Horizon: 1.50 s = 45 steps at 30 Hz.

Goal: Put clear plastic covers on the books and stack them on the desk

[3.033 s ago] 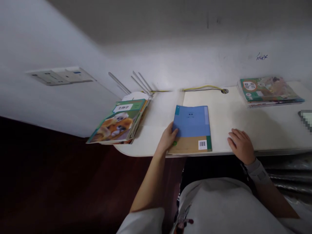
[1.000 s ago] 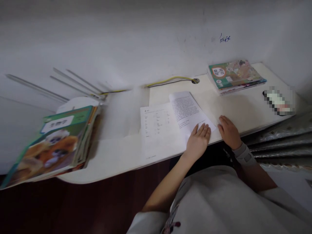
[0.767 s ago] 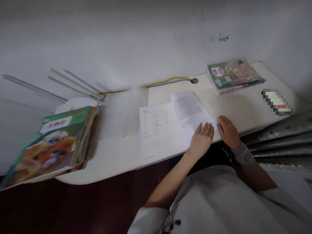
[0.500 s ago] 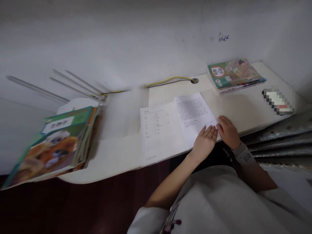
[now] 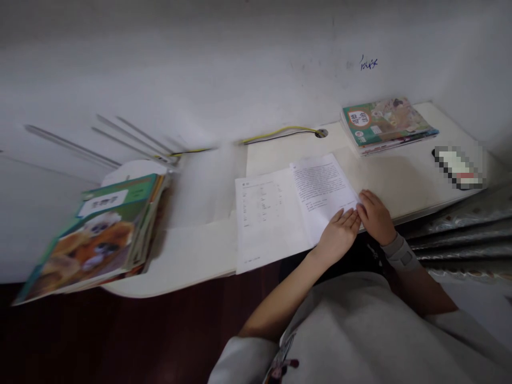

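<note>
An open book [image 5: 266, 226] lies on the white desk with its printed pages facing up; its lower edge reaches the desk's front edge. My left hand [image 5: 339, 234] rests flat over the lower right corner of the right-hand page [image 5: 322, 184], fingers stretched out. Close beside it, at that page's right edge, is my right hand [image 5: 376, 217], its fingers extended over the desk and its thumb near my left fingertips. A grey band [image 5: 400, 252] circles my right wrist. Neither hand visibly grips anything.
A stack of textbooks [image 5: 108, 234] sits at the left desk end, beside thin metal rods [image 5: 132, 133]. Another textbook stack [image 5: 390, 122] is at the back right, near a pixelated phone-like object [image 5: 458, 168]. Yellow and black cables [image 5: 284, 131] enter a desk hole. A patterned curtain [image 5: 460, 226] hangs right.
The whole scene has shifted slightly to the right in view, most at the left side. Both hands keep nearly the same place and pose at the book.
</note>
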Motion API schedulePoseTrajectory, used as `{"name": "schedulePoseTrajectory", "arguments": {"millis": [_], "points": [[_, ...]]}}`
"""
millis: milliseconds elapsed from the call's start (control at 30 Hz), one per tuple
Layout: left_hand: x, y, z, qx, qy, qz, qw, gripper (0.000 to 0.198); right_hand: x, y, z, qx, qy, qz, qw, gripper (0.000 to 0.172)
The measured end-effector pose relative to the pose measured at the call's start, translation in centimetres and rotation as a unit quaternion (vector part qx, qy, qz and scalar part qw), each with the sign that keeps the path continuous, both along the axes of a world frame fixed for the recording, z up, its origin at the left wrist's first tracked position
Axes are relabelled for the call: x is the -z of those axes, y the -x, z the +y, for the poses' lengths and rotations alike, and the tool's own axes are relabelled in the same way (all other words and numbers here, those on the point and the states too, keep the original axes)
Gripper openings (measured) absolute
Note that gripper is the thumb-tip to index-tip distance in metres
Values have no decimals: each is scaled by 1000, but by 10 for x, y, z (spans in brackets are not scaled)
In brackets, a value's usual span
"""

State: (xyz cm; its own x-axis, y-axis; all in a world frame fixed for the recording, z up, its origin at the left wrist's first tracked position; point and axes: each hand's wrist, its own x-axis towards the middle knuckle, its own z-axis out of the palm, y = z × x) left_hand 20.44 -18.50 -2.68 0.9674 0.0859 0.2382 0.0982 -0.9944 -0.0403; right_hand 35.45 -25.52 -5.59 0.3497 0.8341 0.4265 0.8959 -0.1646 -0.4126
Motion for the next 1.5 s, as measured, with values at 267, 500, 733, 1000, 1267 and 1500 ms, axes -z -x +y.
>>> {"name": "schedulePoseTrajectory", "arguments": {"millis": [267,500,733,1000,1267,1500], "points": [[-5,-1,4,31,1,14,999,33,-2,-3,-2,-20,8,-18,1000,38],[-15,35,3,-112,-34,10,993,41,-9,-5,-10,-3,70,-80,994,40],[-8,46,9,-155,31,49,986,52,-2,-16,-16,25,107,-107,988,58],[-15,39,17,-104,31,71,992,45,-1,-19,-18,7,123,-108,987,59],[-16,30,17,-97,19,71,993,44,1,-21,-18,7,114,-109,987,61],[-17,29,15,-84,18,67,994,45,0,-20,-18,8,109,-100,989,61]]}}
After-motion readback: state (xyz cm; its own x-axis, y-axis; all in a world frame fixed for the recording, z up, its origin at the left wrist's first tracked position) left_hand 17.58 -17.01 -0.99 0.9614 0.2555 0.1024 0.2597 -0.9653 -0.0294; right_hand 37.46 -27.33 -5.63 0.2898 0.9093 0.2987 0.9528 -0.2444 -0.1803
